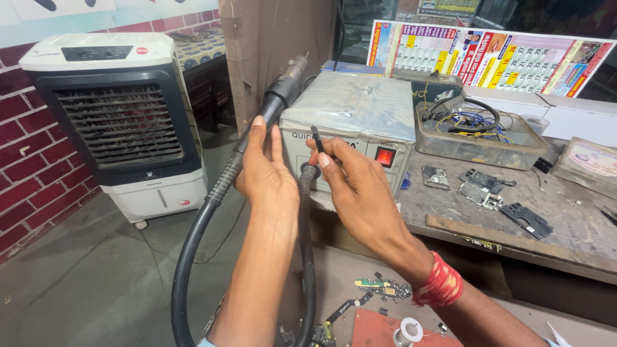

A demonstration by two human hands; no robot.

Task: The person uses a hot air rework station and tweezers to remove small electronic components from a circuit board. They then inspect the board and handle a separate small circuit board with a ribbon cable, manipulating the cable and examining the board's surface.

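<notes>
Left hand [265, 173]: fingers closed around the black handpiece [273, 106] of a hot-air tool, gripping just below its metal nozzle, which points up and away toward the wooden post [273, 45].

Right hand [357, 186]: fingers narrowed to a pinch on a thin dark rod-like part [317, 138], held upright in front of the grey station box [350, 122]. What the part is cannot be told. A red thread band [440, 283] sits on that wrist.

Hose [193, 244]: black, ribbed near the handpiece, looping down from the left hand and back up toward the round socket on the face of the station box; a second ribbed run [307, 212] rises between the two hands.

Station box: plastic-wrapped on top, red rocker switch [384, 156] lit.

State of work: handpiece lifted off any rest and held in the air; thin part gripped but not seen joined to anything.

Tabletop [578, 231]: dark metal phone frames [488, 186], clear tray of wires [479, 132], wall calendar [488, 58] behind.

Lower surface: small circuit boards [379, 287], solder reel [409, 331].

Floor, left: white air cooler [116, 115] against a brick wall.
</notes>
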